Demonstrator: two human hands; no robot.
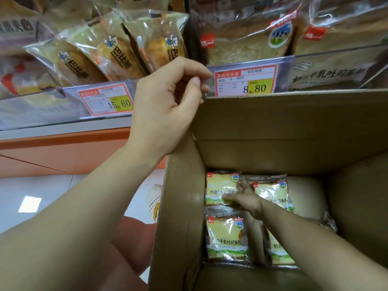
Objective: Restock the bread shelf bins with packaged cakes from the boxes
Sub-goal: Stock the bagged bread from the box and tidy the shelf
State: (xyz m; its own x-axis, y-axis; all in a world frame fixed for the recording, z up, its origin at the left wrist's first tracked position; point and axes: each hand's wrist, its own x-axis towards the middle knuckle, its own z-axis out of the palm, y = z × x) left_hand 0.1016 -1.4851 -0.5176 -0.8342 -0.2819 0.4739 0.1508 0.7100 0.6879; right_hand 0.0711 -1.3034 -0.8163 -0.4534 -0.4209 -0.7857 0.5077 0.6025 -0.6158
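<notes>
An open cardboard box [273, 122] stands in front of the bread shelf. At its bottom lie several packaged cakes in clear wrappers with yellow labels. My right hand [247, 199] reaches deep into the box, with the thumb lying on the far left packaged cake [218, 185] and the fingers curled at its right edge. Beside it lie another cake [275, 192] and a nearer one [226, 238]. My left hand [165, 101] grips the box's far left top corner with curled fingers. Above the box is the shelf bin [336, 68], holding the same kind of cake behind a clear front.
A price tag reading 8.80 [245, 81] hangs on the bin's front. To the left, another bin holds bagged buns [100, 51] above a 15.60 tag [106, 101]. Below are the orange shelf base [63, 152], white floor tiles [42, 196] and my knee [130, 238].
</notes>
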